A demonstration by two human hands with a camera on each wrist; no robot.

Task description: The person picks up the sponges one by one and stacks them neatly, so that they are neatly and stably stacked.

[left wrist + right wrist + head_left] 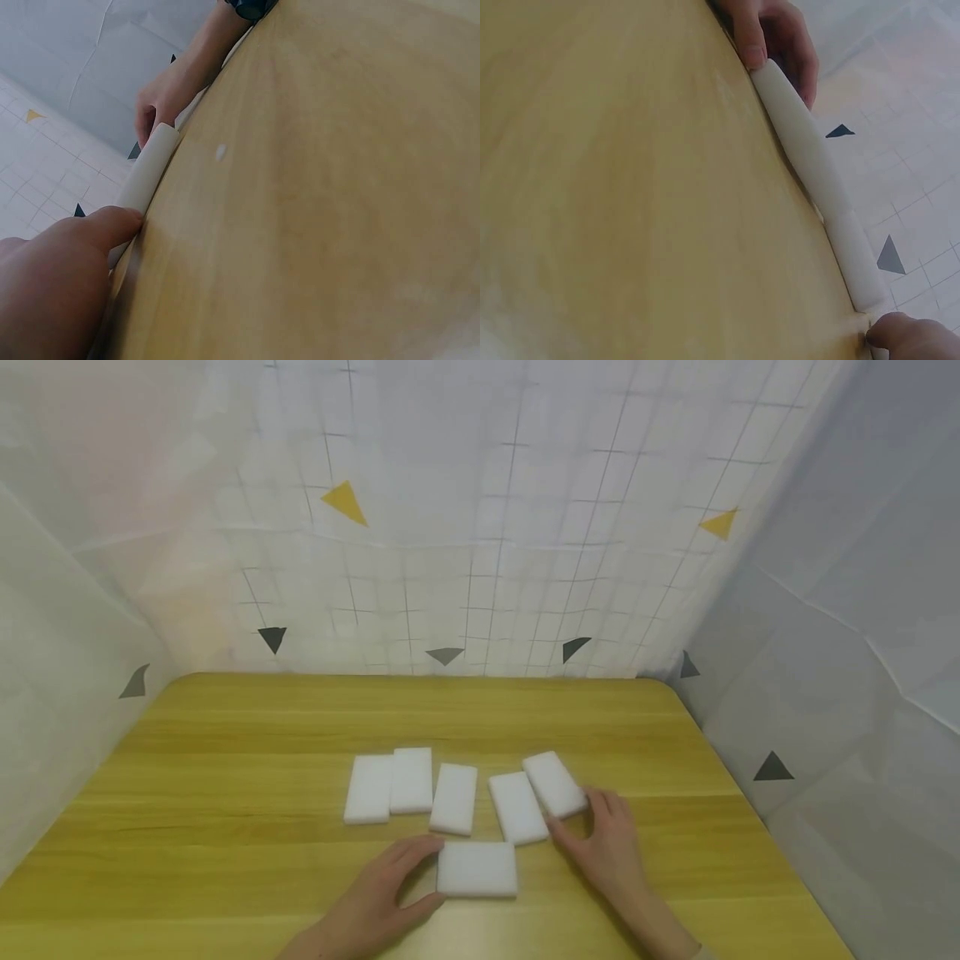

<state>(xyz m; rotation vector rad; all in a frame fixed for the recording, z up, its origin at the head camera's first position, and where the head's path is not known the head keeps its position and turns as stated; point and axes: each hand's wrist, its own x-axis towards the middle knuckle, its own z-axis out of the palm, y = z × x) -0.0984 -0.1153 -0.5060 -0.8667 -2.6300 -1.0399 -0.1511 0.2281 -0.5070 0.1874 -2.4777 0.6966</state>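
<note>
Several white sponge blocks lie flat on the wooden table in the head view. My left hand (382,889) holds the nearest block (477,869) by its left end, thumb at the near corner and fingers at the far one. That block lies crosswise in front of the others. At the right, my right hand (607,843) grips the near end of a slanted block (553,783) between thumb and fingers. Beside it, on its left, another tilted block (518,808) lies close. In the left wrist view, the left thumb (116,225) presses at a block's end (150,169).
Left of the middle stand three more blocks in a loose row: one (453,799) in the centre, one (412,780) farther back, and one (368,788) at its left side. White sheeting (450,568) with triangular marks encloses the table (225,860) at the back and sides.
</note>
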